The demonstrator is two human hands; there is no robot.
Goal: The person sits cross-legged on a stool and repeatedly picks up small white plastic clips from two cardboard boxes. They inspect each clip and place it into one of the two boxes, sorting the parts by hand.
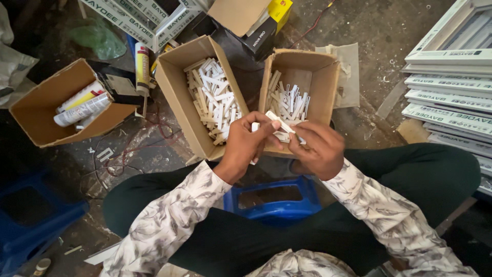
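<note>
Both hands, left hand (245, 145) and right hand (316, 150), pinch one white plastic strip (279, 122); light, stiff, likely snappable—best gripped near ends.

three cardboard boxes (38, 110), two hands (246, 146), two sealant tubes (82, 109), one blue stool (277, 200)

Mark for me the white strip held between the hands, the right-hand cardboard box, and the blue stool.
white strip (279, 121), head view, on its middle between the two hands.
right-hand cardboard box (328, 87), head view, on its right wall.
blue stool (266, 209), head view, on its front rim.
</note>
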